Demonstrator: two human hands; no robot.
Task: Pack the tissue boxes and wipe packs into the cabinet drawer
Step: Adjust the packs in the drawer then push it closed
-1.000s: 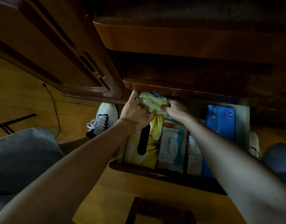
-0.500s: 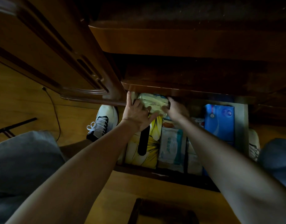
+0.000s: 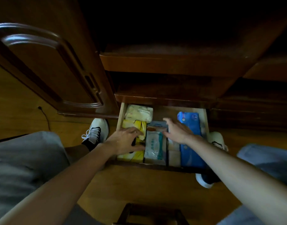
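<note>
The pulled-out cabinet drawer (image 3: 121, 114) holds several packs. A pale yellow wipe pack (image 3: 139, 113) lies at its back left, free of both hands. In front of it sits a yellow tissue box (image 3: 139, 155), with my left hand (image 3: 125, 141) spread flat over it, fingers apart. A white-and-teal wipe pack (image 3: 155, 147) fills the middle, and a blue tissue box (image 3: 190, 137) stands along the right side. My right hand (image 3: 177, 131) hovers open above the middle packs, holding nothing; it looks motion-blurred.
An open cabinet door (image 3: 47, 69) hangs at the left, and a dark shelf edge (image 3: 163, 64) juts out above the drawer. My white shoes (image 3: 96, 133) flank the drawer on the wooden floor. A dark wooden stool (image 3: 149, 214) stands at the bottom.
Both hands let go of the pale yellow wipe pack, which now lies at the drawer's back left. They have drawn back toward me, fingers spread. The view tilted up and back.
</note>
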